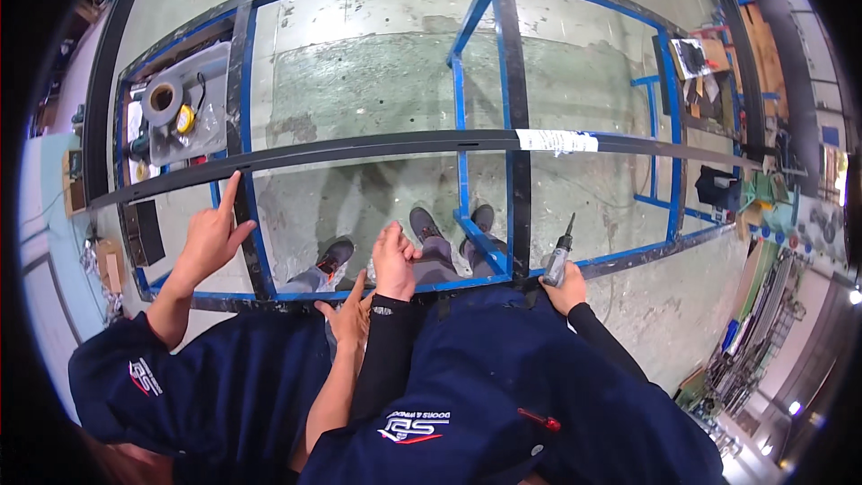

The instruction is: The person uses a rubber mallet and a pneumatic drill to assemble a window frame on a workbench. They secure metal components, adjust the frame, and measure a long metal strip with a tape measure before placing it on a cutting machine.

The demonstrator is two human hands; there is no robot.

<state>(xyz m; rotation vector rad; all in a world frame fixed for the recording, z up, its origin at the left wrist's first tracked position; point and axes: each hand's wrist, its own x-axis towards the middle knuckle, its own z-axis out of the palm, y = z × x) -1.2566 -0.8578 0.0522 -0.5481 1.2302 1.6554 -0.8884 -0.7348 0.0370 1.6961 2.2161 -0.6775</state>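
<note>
My right hand is wrapped around a grey and black power drill, its long bit pointing up and away from me. My left hand hovers over the near part of the frame, fingers curled and drawn together; whatever may be inside is hidden. Ahead of both hands, a long dark metal profile with slots lies across a blue and black steel frame. A white label is stuck on it. At my left, a co-worker's hand points a finger at the profile, and that person's other hand is beside my left wrist.
A grey tray at the left holds a tape roll and a yellow tape measure. Papers and boxes sit at the far right. Upright dark profiles flank the frame. Feet show on the floor below.
</note>
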